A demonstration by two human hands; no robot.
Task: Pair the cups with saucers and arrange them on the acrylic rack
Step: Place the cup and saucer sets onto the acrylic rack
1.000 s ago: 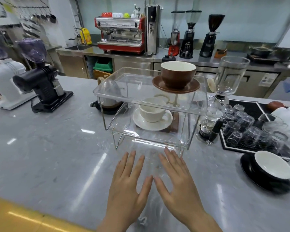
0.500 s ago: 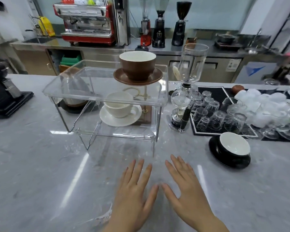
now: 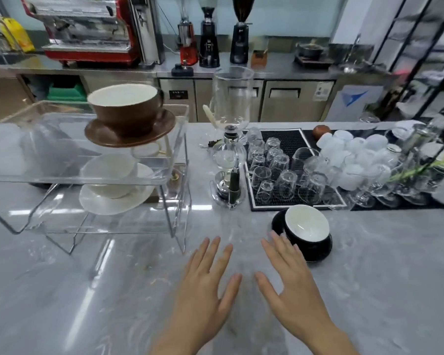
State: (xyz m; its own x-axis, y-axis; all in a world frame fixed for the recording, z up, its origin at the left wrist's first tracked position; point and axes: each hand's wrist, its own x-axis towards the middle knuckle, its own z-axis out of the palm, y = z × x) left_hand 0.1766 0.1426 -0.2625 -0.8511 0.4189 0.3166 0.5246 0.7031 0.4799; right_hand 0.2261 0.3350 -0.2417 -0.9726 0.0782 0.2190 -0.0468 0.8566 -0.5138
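Note:
A clear acrylic rack (image 3: 62, 179) stands at the left of the grey counter. On its top shelf sits a brown cup (image 3: 126, 111) on a brown saucer (image 3: 108, 138). On the lower shelf a white cup (image 3: 108, 175) rests on a white saucer (image 3: 113, 203). A black cup with a white inside (image 3: 306, 228) stands on a black saucer (image 3: 315, 252) on the counter to the right. My left hand (image 3: 205, 285) lies flat, open and empty. My right hand (image 3: 290, 280) is also open, its fingertips just left of the black saucer.
A glass siphon coffee maker (image 3: 231, 139) stands between the rack and a black mat (image 3: 290, 139) with several upturned glasses. More glassware fills the far right. An espresso machine (image 3: 87, 29) and grinders line the back counter.
The view has swung to the right, so the rack sits further left. Both hands have shifted right over the counter, and my right hand is close to the black cup and saucer.

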